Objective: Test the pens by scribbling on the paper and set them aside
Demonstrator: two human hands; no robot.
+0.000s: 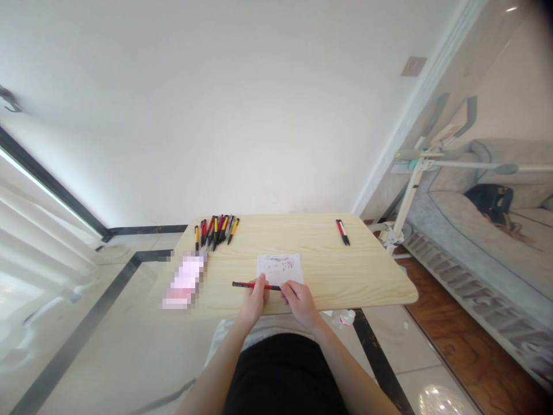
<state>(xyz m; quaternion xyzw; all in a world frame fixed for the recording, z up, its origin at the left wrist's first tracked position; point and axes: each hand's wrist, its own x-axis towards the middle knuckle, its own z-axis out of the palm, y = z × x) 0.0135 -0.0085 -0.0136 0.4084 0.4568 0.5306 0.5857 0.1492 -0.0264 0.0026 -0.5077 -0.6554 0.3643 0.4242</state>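
Two hands pinch your red/blk pen (244, 284), axis L-to-R at near side of paper (279, 266), L hand (256, 295) mid-barrel, R hand (299, 298) at R end.

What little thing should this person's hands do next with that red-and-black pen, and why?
Probably tilt the slim red-and-black pen so one end points down at the white rectangular paper. The left hand and right hand hold it crosswise, roughly level, and the paper, which bears small dark marks, lies right by them.
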